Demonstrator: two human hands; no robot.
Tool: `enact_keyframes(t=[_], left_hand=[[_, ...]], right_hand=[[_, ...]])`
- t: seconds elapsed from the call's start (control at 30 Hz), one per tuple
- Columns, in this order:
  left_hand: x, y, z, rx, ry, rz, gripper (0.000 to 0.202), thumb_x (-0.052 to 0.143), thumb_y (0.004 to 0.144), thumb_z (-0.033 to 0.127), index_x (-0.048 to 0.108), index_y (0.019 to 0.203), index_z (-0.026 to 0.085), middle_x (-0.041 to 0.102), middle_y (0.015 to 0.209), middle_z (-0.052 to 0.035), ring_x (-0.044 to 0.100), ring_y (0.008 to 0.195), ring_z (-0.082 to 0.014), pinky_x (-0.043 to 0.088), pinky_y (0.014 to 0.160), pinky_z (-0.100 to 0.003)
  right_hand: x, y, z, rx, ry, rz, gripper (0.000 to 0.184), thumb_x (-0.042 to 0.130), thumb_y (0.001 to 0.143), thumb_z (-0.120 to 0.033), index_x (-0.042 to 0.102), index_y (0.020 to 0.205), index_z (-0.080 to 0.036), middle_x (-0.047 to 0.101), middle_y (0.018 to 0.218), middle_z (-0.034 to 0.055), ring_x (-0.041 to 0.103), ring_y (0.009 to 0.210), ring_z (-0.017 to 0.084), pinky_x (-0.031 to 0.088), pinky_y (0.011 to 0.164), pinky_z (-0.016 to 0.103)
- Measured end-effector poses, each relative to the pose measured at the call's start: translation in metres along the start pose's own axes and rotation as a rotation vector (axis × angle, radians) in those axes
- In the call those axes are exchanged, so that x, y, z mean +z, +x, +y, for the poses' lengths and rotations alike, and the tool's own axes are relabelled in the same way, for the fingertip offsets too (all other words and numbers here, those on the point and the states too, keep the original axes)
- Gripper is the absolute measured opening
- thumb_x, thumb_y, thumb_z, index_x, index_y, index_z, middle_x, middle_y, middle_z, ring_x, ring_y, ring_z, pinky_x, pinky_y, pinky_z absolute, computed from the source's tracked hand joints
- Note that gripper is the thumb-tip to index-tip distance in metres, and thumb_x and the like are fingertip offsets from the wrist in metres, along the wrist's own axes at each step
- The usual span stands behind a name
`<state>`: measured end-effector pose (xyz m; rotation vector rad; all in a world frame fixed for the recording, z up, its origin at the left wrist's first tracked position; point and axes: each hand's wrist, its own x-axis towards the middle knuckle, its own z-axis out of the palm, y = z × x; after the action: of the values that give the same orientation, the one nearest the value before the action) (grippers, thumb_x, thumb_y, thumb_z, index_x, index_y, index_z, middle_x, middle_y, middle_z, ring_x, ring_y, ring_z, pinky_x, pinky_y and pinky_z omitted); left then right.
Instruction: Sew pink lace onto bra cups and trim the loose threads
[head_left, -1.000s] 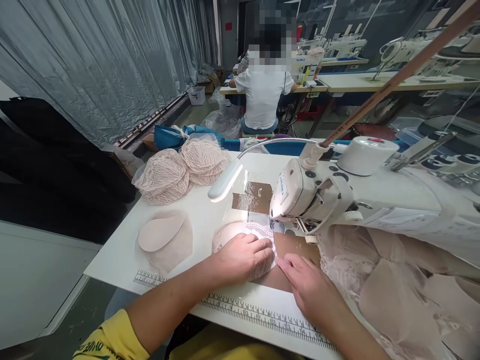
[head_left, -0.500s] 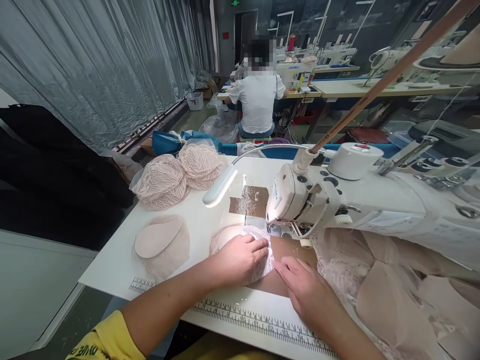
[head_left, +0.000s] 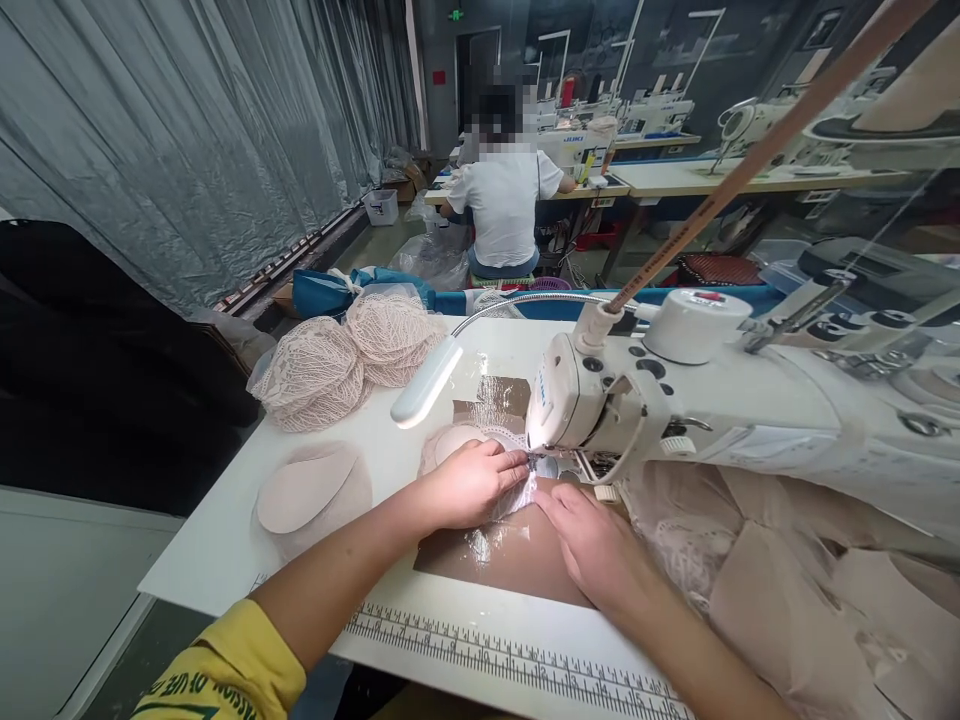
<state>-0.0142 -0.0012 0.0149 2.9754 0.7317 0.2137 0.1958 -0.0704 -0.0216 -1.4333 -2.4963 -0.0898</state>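
My left hand lies flat on a pink lace cup piece, fingers stretched toward the needle area under the white sewing machine head. My right hand rests flat on the brown taped patch of the table, fingertips touching the lace edge just in front of the presser foot. Both hands press the fabric down; neither grips anything. The needle itself is hidden behind the machine head and my fingers.
A gooseneck lamp hangs over the white table. Stacked lace cups and a flat beige pad lie to the left. A heap of beige pieces fills the right. A person sits at a far table.
Both hands have slid forward with the lace piece toward the needle, and more of the brown patch shows behind them. The camera has tilted slightly.
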Motion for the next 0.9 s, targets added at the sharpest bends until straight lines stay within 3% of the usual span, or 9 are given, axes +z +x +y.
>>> enact_keyframes(t=[0.37,0.63,0.9], left_hand=[[0.006,-0.007,-0.001,0.068,-0.048,0.068,0.036,0.046,0.089,0.013,0.055,0.124,0.017,0.056,0.130,-0.0086,0.052,0.102,-0.0224,0.041,0.086,-0.034],[0.004,0.000,-0.011,0.022,-0.083,0.077,0.036,0.045,0.090,0.012,0.057,0.124,0.017,0.058,0.129,-0.0055,0.050,0.098,-0.0218,0.041,0.083,-0.033],[0.008,0.004,-0.016,-0.007,-0.043,0.069,0.037,0.048,0.087,0.013,0.056,0.123,0.015,0.061,0.120,-0.0093,0.049,0.095,-0.0225,0.040,0.080,-0.033]], right_hand=[[-0.011,0.006,-0.003,-0.034,-0.134,0.006,0.049,0.042,0.075,0.000,0.066,0.115,-0.016,0.069,0.090,0.0090,0.061,0.075,0.020,0.044,0.056,0.027],[-0.009,0.011,-0.001,0.015,-0.096,0.060,0.050,0.038,0.077,0.000,0.067,0.117,-0.014,0.071,0.090,0.0099,0.059,0.058,0.016,0.048,0.056,0.026],[-0.003,0.007,0.005,0.123,0.079,0.050,0.045,0.035,0.087,-0.011,0.068,0.117,-0.019,0.071,0.097,0.0120,0.068,0.074,0.018,0.053,0.059,0.025]])
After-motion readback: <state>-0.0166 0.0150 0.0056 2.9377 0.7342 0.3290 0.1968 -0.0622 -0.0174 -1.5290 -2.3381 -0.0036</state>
